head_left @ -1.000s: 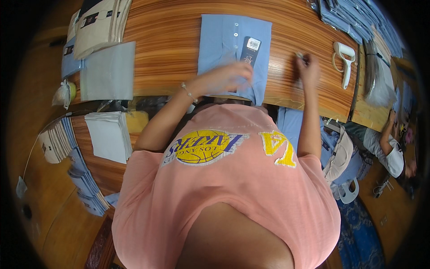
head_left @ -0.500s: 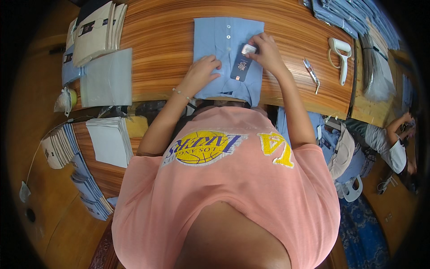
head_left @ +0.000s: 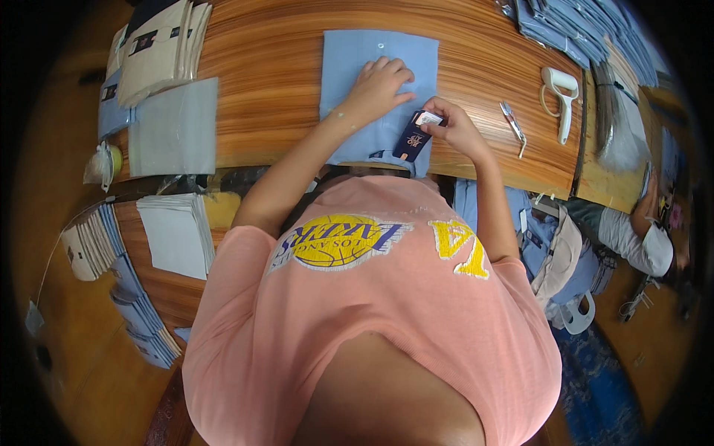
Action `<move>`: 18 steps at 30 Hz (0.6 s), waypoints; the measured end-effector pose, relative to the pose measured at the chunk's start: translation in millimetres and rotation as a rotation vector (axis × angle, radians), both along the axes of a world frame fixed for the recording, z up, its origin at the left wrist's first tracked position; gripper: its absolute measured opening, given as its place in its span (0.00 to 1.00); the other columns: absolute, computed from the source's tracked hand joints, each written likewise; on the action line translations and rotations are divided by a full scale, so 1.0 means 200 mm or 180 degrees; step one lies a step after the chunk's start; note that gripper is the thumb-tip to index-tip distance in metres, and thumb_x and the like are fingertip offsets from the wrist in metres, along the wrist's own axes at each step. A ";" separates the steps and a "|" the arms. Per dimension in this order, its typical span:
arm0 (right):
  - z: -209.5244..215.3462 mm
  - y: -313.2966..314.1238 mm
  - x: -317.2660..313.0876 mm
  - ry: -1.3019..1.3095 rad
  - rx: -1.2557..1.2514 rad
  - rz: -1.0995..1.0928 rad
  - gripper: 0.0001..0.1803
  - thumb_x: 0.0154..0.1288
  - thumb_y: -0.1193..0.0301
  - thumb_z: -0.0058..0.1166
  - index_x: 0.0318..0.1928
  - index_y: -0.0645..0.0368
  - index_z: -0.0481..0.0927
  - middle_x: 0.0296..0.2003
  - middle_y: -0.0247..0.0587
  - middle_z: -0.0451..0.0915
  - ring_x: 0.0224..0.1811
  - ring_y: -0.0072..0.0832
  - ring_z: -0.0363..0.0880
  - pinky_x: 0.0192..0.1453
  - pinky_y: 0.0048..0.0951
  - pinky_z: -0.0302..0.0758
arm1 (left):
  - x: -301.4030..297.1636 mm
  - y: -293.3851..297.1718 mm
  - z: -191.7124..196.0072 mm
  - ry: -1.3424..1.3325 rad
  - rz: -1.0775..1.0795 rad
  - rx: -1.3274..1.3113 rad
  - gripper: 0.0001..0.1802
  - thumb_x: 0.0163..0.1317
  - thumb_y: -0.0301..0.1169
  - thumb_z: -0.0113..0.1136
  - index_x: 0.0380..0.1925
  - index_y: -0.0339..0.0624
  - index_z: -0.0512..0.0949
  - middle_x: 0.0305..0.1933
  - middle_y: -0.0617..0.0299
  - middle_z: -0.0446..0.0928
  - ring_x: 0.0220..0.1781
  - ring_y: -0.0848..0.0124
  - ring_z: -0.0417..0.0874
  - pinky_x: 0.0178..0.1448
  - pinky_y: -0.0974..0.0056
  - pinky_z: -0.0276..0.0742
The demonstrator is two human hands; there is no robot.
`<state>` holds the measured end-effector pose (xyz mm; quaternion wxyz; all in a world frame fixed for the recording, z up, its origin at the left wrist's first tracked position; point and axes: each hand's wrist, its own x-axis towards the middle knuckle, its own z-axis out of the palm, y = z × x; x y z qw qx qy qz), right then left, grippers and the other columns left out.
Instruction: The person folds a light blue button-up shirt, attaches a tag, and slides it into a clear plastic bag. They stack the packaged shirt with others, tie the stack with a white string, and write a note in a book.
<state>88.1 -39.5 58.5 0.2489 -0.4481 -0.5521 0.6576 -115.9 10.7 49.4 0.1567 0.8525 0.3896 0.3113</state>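
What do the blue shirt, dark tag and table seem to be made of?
Shirt: matt cloth, perhaps cotton, judging by soft creases. Tag: probably smooth card, looking flat and crisp-edged. Table: wood or wood-look laminate, slightly glossy; the streaky grain fits either.

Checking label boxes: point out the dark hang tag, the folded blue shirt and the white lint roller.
dark hang tag point(head_left: 411, 141), head view, on its dark face
folded blue shirt point(head_left: 378, 134), head view, on its front
white lint roller point(head_left: 567, 113), head view, on its handle
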 end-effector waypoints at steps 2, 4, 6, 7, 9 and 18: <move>0.00 -0.01 -0.01 -0.0061 0.0079 -0.0036 0.10 0.55 0.84 0.54 0.38 0.62 0.72 0.32 0.31 0.76 0.36 0.16 0.71 0.40 0.19 0.70 | 0.03 0.03 -0.08 0.0305 0.0108 -0.0087 0.09 0.52 0.36 0.62 0.28 0.44 0.77 0.32 0.60 0.75 0.40 0.59 0.73 0.46 0.59 0.69; -0.03 -0.02 0.01 -0.0009 0.0020 -0.0143 0.10 0.55 0.83 0.55 0.38 0.62 0.72 0.31 0.31 0.76 0.35 0.17 0.71 0.40 0.20 0.70 | 0.05 0.04 -0.12 0.0348 0.0100 -0.0340 0.09 0.52 0.37 0.62 0.26 0.44 0.77 0.31 0.59 0.75 0.40 0.60 0.74 0.47 0.59 0.68; -0.05 -0.03 0.01 -0.0004 -0.0005 -0.0290 0.09 0.55 0.83 0.55 0.38 0.62 0.73 0.32 0.31 0.76 0.36 0.17 0.71 0.41 0.20 0.70 | 0.04 0.06 -0.12 0.0136 -0.0022 -0.0767 0.09 0.53 0.37 0.62 0.25 0.45 0.77 0.31 0.59 0.75 0.40 0.60 0.74 0.48 0.59 0.67; -0.05 -0.03 0.01 -0.0042 0.0015 -0.0319 0.10 0.55 0.82 0.56 0.38 0.62 0.73 0.32 0.32 0.76 0.36 0.17 0.71 0.40 0.20 0.70 | 0.03 0.07 -0.10 0.0049 -0.0109 -0.1004 0.09 0.53 0.37 0.61 0.26 0.45 0.77 0.31 0.59 0.75 0.39 0.60 0.73 0.48 0.58 0.67; -0.04 -0.03 0.00 -0.0118 0.0054 -0.0367 0.11 0.54 0.81 0.57 0.38 0.62 0.73 0.33 0.32 0.75 0.36 0.17 0.71 0.40 0.21 0.70 | 0.01 0.08 -0.05 -0.0123 -0.0275 -0.1479 0.08 0.55 0.37 0.60 0.28 0.45 0.76 0.30 0.59 0.75 0.39 0.60 0.73 0.48 0.58 0.66; -0.28 0.01 0.38 -0.3678 0.2371 -0.2340 0.23 0.59 0.60 0.56 0.52 0.58 0.75 0.54 0.55 0.70 0.59 0.49 0.64 0.62 0.51 0.59 | -0.07 0.16 -0.01 0.0737 -0.1271 0.0348 0.08 0.61 0.37 0.53 0.33 0.46 0.74 0.38 0.59 0.76 0.42 0.63 0.75 0.51 0.61 0.66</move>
